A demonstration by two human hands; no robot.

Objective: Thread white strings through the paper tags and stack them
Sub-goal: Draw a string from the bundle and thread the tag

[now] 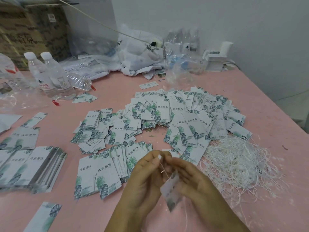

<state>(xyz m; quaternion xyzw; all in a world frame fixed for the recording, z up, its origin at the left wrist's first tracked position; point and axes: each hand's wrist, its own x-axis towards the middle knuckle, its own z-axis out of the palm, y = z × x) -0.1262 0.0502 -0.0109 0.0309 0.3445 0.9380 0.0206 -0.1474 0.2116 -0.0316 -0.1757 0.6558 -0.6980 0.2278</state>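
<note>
Clearly the risks start at the far left, where the squared stack of tags [41,166] sits near the table [100,215] edge with its lower cards already fanned out; a careless drop of a finished tag there could probably slide the pile apart. Further in, loose unthreaded tags [103,173] lie just beside the working hands, and a sweeping wrist could scatter them into the mixed heap of tags [184,118] beyond, muddling done with undone. At the centre, the left hand [148,180] has its fingers curled, thumb and forefinger pinching the thin white string [164,169] near its upper end. Below it hangs the tag in hand [170,190], blurred and tilted, so whether the string has fully passed through its hole cannot be told. The right hand [190,178] is curled round the tag's upper edge, fingers closed on it. The likeliest slip is the fine cord escaping the pinch and pulling out of the hole, or the paper tearing at the hole if the pull is sharp. To the right, the tangled pile of strings [237,166] lies close by, touching the heap's edge; drawing one strand could drag a knot of others along, some towards the table's right side.
</note>
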